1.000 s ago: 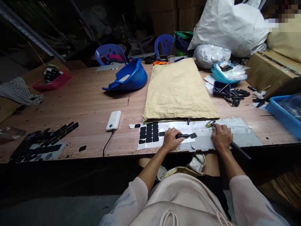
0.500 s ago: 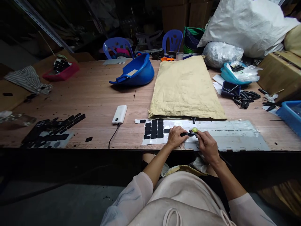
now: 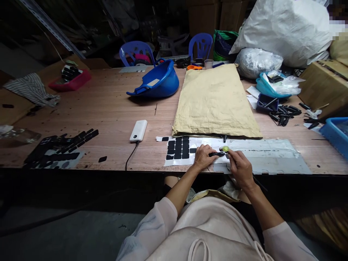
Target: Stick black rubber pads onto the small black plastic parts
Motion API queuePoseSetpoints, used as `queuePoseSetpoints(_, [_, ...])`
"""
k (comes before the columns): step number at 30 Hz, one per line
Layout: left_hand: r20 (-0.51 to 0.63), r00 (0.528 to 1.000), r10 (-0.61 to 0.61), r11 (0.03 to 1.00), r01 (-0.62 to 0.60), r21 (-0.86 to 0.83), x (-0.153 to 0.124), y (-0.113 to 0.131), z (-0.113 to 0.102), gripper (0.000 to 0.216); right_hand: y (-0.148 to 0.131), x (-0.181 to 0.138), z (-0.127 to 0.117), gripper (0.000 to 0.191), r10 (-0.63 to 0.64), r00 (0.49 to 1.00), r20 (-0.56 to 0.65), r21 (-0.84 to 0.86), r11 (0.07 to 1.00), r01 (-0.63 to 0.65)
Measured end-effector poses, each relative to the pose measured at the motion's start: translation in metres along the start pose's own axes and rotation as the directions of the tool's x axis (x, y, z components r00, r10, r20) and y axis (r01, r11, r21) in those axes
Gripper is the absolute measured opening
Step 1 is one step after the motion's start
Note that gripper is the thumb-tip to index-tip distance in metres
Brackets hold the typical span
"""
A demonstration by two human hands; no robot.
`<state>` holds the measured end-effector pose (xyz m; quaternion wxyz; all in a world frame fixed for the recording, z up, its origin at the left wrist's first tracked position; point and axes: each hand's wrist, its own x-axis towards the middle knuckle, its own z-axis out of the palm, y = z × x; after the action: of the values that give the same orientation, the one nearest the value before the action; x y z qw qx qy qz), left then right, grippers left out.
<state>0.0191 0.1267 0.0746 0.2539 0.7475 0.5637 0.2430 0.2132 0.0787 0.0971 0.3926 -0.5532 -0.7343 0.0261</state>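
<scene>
My left hand (image 3: pixel 203 157) is closed on a thin black stick-like part (image 3: pixel 216 154) that lies across a white backing sheet (image 3: pixel 174 162) near the table's front edge. My right hand (image 3: pixel 239 165) is closed around a dark tool with a yellow-green tip (image 3: pixel 224 148), and the tip meets the right end of the black part. Several black pads (image 3: pixel 178 148) sit in rows on the sheet just left of my left hand. A grey plastic sheet (image 3: pixel 272 159) lies under and to the right of my right hand.
A tan sack (image 3: pixel 214 99) lies flat behind the sheets. A white power bank (image 3: pixel 138 130) with a cable sits to the left, a blue basin (image 3: pixel 156 83) further back. Loose black parts (image 3: pixel 62 145) lie far left, more black pieces (image 3: pixel 282 110) and a blue bin (image 3: pixel 335 136) right.
My right hand came in from the right with the tool, and its yellow-green tip now meets the black part held by my left hand. The view shifted slightly.
</scene>
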Motion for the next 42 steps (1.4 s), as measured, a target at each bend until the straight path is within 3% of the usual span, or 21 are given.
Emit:
queuePoseSetpoints(3, [-0.002,1.0,-0.01,1.0,0.01,-0.001,0.0,-0.001,0.001,0.019,0.0,0.0,-0.002,0.033,0.024,0.999,-0.032,-0.002,1.0,-0.025])
queuePoseSetpoints(8, [-0.009,1.0,-0.023,0.999,0.023,-0.023,-0.001,0.0,0.0,0.018,0.007,-0.009,0.001,0.034,0.05,0.997,0.058,-0.088,0.995,-0.045])
queuePoseSetpoints(11, [-0.008,1.0,-0.024,0.999,0.024,-0.027,-0.001,0.001,0.0,0.017,0.018,-0.008,0.0,0.034,0.088,0.996,-0.003,-0.073,0.993,-0.088])
queuePoseSetpoints(16, [-0.006,0.999,-0.036,0.999,0.036,-0.037,-0.001,0.002,-0.001,0.014,0.056,0.009,-0.016,0.032,0.2,0.974,-0.11,-0.208,0.953,-0.219])
queuePoseSetpoints(23, [-0.007,0.999,-0.032,0.999,0.032,-0.042,-0.003,0.003,-0.004,0.017,0.105,0.011,-0.02,0.026,0.254,0.963,-0.087,-0.406,0.874,-0.267])
queuePoseSetpoints(42, [0.007,1.0,-0.018,1.0,0.017,0.026,-0.005,0.002,-0.008,0.028,0.098,0.009,-0.014,0.029,0.278,0.956,-0.091,-0.44,0.85,-0.289])
